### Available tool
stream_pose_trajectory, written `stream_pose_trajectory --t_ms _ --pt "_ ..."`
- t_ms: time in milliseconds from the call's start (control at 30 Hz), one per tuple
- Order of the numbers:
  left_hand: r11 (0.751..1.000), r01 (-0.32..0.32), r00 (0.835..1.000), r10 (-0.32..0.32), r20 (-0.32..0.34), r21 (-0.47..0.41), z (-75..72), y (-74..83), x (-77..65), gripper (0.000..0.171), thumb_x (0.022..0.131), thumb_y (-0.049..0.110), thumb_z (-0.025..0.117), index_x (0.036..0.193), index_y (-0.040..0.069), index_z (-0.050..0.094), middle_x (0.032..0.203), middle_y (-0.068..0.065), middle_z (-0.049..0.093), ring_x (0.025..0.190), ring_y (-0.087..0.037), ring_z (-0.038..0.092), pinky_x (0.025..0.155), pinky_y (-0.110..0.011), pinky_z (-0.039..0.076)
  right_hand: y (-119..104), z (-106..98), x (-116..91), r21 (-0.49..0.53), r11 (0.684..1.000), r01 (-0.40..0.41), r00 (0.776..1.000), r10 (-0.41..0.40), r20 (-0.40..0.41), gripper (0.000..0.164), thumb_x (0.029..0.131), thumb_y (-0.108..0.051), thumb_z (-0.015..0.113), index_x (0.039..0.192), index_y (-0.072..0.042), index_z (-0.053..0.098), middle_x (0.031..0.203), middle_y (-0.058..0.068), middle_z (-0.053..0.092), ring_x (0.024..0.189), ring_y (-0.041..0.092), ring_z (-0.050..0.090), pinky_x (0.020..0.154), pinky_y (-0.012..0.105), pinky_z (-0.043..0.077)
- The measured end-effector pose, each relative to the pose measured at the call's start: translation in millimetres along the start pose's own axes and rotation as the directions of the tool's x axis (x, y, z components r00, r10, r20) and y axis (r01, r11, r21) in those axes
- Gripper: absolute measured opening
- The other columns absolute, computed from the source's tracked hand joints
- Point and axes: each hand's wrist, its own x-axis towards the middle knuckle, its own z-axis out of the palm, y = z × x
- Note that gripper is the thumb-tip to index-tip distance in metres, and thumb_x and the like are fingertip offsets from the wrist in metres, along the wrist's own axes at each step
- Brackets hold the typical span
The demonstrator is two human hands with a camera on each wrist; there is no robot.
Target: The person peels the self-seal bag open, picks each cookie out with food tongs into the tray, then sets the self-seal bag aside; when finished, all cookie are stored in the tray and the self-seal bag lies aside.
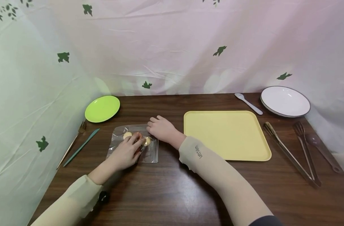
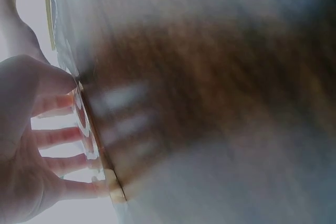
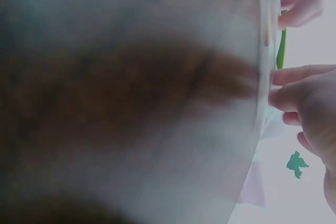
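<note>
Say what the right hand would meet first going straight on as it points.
Past the clear bag it touches, the right hand would likely meet the green plate, though depth is hard to judge.

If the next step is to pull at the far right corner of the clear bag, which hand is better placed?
Probably the right hand: it is already at that corner of the clear bag. The left hand lies over the round pieces, nearer the bag's middle.
</note>
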Motion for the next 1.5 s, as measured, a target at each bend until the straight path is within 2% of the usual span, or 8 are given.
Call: stream_pose_trajectory --t_ms 100,233,367,600,800,1067,1333,1500 --pt "1.000 -0.003 1.000 0.003 -0.006 0.005 0.2 0.0 0.4 0.049 0.079 0.017 0.069 0.127 0.011 0.057 0.129 -0.020 0.049 0.096 -0.039 0.055 0.077 -0.051 0.050 -2 0 0 -0.044 0.999 -0.022 0.999 0.020 -0.049 0.022 0.099 -0.021 0.047 0.109 -0.024 0.067 0.110 -0.008 0.065 0.103 0.015 0.051 0.081 0.033 0.041" --pt "1.000 -0.013 1.000 0.013 -0.017 -0.002 -1.3 0.7 2.2 0.048 0.078 0.015 0.069 0.125 0.011 0.058 0.126 -0.017 0.050 0.093 -0.037 0.054 0.074 -0.050 0.050 -3 -2 1 -0.055 0.997 -0.062 0.996 0.058 -0.063 0.022 0.099 -0.020 0.047 0.109 -0.024 0.067 0.109 -0.007 0.066 0.102 0.016 0.052 0.081 0.035 0.041" --pt "1.000 -0.009 1.000 0.009 -0.012 -0.004 -2.4 1.6 3.1 0.049 0.078 0.015 0.069 0.125 0.010 0.057 0.125 -0.017 0.050 0.095 -0.037 0.054 0.076 -0.051 0.050 -2 -2 3 -0.040 0.996 -0.077 0.997 0.076 -0.032 0.024 0.099 -0.019 0.047 0.114 -0.024 0.064 0.111 -0.007 0.065 0.105 0.017 0.051 0.087 0.037 0.043" --pt "1.000 0.010 1.000 -0.010 0.017 0.003 -3.4 2.5 1.3 0.050 0.080 0.018 0.067 0.128 0.009 0.056 0.130 -0.019 0.048 0.101 -0.038 0.053 0.081 -0.052 0.049 4 1 4 0.000 0.996 -0.092 0.996 0.092 0.002 0.025 0.099 -0.019 0.047 0.113 -0.024 0.067 0.110 -0.008 0.066 0.104 0.016 0.052 0.088 0.036 0.044" --pt "1.000 0.016 1.000 -0.016 0.000 -0.005 -2.6 -0.8 -2.4 0.050 0.079 0.017 0.068 0.127 0.010 0.056 0.130 -0.019 0.048 0.098 -0.040 0.054 0.081 -0.052 0.049 8 6 6 0.062 0.993 -0.103 0.993 0.099 0.067 0.029 0.100 -0.018 0.044 0.124 -0.026 0.060 0.119 -0.008 0.063 0.111 0.016 0.050 0.094 0.038 0.044" --pt "1.000 0.001 1.000 -0.002 -0.013 -0.012 2.0 0.0 -1.9 0.050 0.077 0.016 0.068 0.126 0.009 0.056 0.129 -0.020 0.048 0.095 -0.039 0.054 0.080 -0.052 0.049 9 7 6 0.003 0.997 -0.082 0.997 0.082 0.010 0.024 0.098 -0.018 0.048 0.102 -0.028 0.070 0.106 -0.009 0.064 0.097 0.014 0.053 0.077 0.032 0.044" --pt "1.000 -0.019 1.000 0.019 -0.017 -0.015 1.8 0.0 0.0 0.049 0.078 0.016 0.069 0.124 0.008 0.056 0.125 -0.018 0.050 0.090 -0.037 0.054 0.076 -0.050 0.050 14 3 1 0.029 0.994 -0.108 0.994 0.108 0.018 0.025 0.099 -0.020 0.047 0.114 -0.029 0.065 0.115 -0.009 0.063 0.104 0.015 0.055 0.083 0.037 0.047" --pt "1.000 -0.021 1.000 0.021 -0.013 -0.021 0.1 -1.2 2.1 0.048 0.077 0.015 0.069 0.123 0.010 0.056 0.125 -0.017 0.050 0.088 -0.037 0.053 0.075 -0.050 0.049 19 3 -4 0.024 0.993 -0.120 0.993 0.120 0.002 0.026 0.099 -0.018 0.046 0.111 -0.030 0.065 0.109 -0.007 0.063 0.095 0.014 0.063 0.074 0.034 0.050"
